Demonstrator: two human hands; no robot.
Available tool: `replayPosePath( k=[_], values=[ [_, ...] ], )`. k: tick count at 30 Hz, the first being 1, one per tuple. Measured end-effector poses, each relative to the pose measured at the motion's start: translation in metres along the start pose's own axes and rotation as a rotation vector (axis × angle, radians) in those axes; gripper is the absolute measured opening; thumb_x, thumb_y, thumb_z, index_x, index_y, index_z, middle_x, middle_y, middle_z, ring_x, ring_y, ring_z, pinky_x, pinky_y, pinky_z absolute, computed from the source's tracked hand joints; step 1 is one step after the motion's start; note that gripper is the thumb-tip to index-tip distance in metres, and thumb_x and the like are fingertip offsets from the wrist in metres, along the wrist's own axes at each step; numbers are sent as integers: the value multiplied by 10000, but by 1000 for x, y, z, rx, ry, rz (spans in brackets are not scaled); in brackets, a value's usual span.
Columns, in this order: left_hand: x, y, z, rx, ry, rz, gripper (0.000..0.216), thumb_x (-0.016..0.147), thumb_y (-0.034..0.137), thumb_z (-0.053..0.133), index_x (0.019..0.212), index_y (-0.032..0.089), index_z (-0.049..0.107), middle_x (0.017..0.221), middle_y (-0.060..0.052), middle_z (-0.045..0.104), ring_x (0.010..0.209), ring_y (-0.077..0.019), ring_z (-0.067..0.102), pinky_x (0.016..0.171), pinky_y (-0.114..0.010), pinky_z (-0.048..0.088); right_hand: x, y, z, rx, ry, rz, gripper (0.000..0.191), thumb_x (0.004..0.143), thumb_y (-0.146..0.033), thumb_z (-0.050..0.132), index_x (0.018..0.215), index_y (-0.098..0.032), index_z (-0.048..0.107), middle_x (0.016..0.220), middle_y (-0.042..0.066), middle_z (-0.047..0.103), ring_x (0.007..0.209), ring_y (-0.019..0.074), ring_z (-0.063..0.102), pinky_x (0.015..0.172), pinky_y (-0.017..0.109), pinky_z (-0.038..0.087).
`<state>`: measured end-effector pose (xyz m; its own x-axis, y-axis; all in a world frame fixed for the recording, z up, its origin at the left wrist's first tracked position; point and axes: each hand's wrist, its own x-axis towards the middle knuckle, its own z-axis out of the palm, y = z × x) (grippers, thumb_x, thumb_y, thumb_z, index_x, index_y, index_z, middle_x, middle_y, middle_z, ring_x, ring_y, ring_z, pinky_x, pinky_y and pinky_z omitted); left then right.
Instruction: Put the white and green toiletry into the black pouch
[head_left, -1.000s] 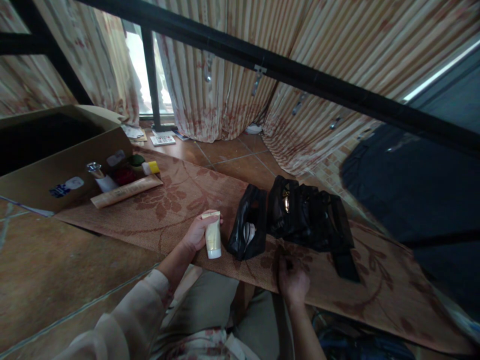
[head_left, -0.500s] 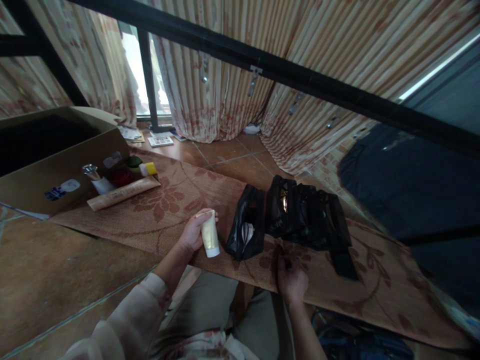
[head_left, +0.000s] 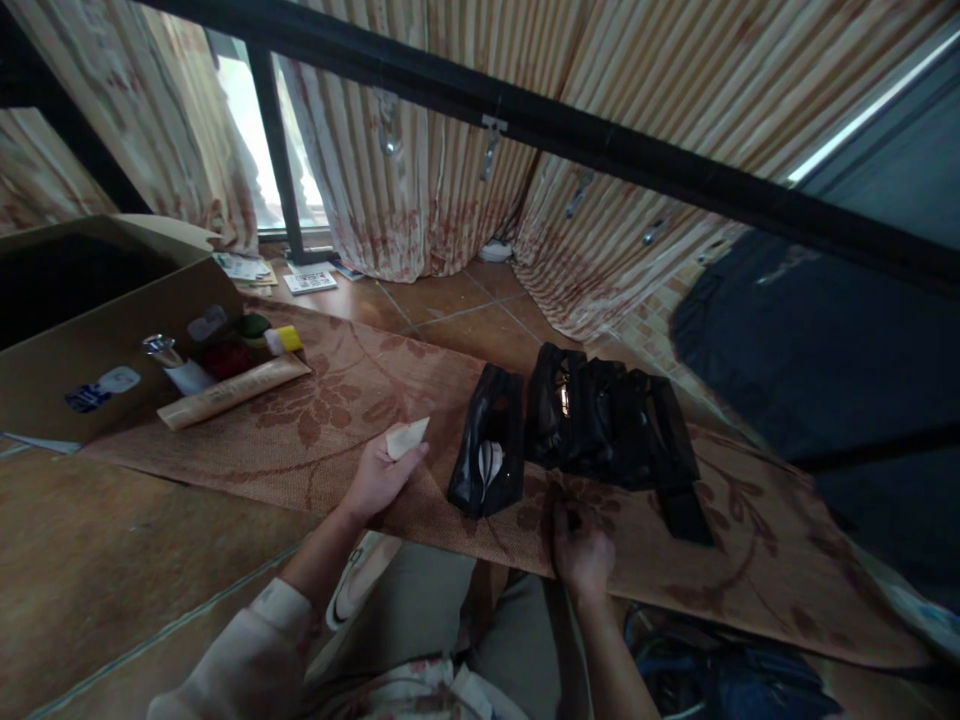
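Observation:
My left hand (head_left: 379, 480) is closed around a small pale cream tube (head_left: 407, 438). Only its flat, pointed end shows above the fingers; the rest is hidden by the hand. Just to the right of it stands an open black pouch (head_left: 463, 470) with a whitish item inside. My right hand (head_left: 585, 550) rests low over the mat, in front of the row of black pouches (head_left: 645, 440). Its fingers are curled in shadow, and whether they hold anything is too dark to make out.
A patterned brown mat (head_left: 360, 400) covers the surface. At the left are a cardboard box (head_left: 112, 350), a long beige tube (head_left: 234, 392), a silver-capped container (head_left: 176, 360) and a yellow-capped item (head_left: 288, 339). A black metal bar (head_left: 525, 120) crosses overhead before the curtains.
My left hand has turned the tube, so its white cap has gone from sight and the flat end now points up and right. My right hand stays in place.

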<state>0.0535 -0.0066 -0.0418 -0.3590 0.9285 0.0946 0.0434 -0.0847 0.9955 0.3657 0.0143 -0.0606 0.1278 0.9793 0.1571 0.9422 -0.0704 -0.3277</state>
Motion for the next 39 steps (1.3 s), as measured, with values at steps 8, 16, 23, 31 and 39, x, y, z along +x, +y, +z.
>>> replayPosePath(
  k=[8,16,23,31,39],
  values=[
    [0,-8,-2,71,-42,-117,223,678,306,702,823,145,651,725,-6,655,642,-147,584,634,-251,471,0,1,0,11,-5,-24,346,888,-427,423,905,-180,665,863,72,671,709,167,570,613,256,328],
    [-1,-1,-2,42,-29,-115,169,642,253,724,774,175,651,705,1,650,650,-158,587,652,-257,474,-1,-3,-2,-4,-33,1,335,904,-402,424,923,-170,665,780,78,654,711,185,577,588,260,317],
    [-2,6,-3,14,-74,-140,154,616,190,699,759,161,652,694,1,645,643,-153,580,642,-256,460,0,-4,-2,-5,-35,-10,297,906,-371,447,906,-176,670,832,79,660,735,175,578,607,252,329],
    [-3,5,-5,0,-94,-179,191,609,172,688,797,159,659,720,1,642,672,-157,584,643,-252,453,2,-4,-1,-16,-26,-19,289,908,-355,448,911,-170,671,875,76,656,747,160,581,620,246,333],
    [-1,-1,-5,29,-60,-144,174,597,171,691,768,173,662,736,-3,659,698,-173,601,691,-275,473,-1,-4,-1,-16,-43,23,293,915,-379,441,961,-191,661,875,55,659,705,148,576,592,246,307]
  ],
)
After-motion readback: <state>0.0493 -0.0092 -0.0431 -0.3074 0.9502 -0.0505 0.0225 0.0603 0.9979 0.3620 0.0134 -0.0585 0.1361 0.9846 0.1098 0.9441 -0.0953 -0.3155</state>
